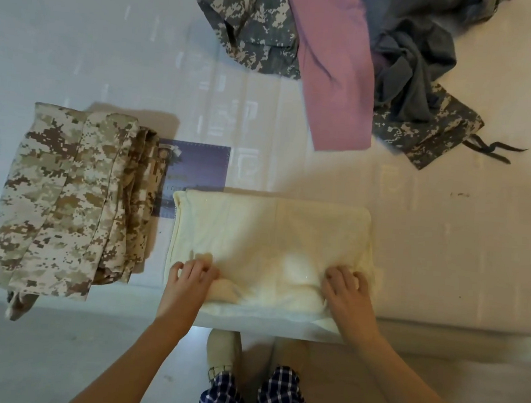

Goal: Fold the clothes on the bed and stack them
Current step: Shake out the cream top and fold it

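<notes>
The cream cloth (270, 243) lies folded into a rectangle at the near edge of the bed (79, 43), straight in front of me. My left hand (188, 278) has its fingers curled into the cloth's near left corner, and my right hand (346, 290) does the same at the near right corner. Each pinches a bunch of the fabric, so neither hand is open. The cloth looks thick, fluffy and limp, light enough to lift but sure to sag in the middle. I judge the two near corners the best hold, with the layers pinched together so they do not slide apart.

Just left of the cream cloth sits the tan camouflage stack (64, 198), already folded, with one loose end hanging off the bed edge. That is where I would expect this piece to go. Between the two, touching the cream cloth's far left corner, is a purple label (197, 167) on the mattress. Well beyond the cream cloth, to its far right, lies the unfolded heap: a pink garment (334, 79), a grey garment (408, 69) and grey camouflage clothes (249, 25). Nothing lies between the cream cloth and the tan stack, so the way across looks open.
</notes>
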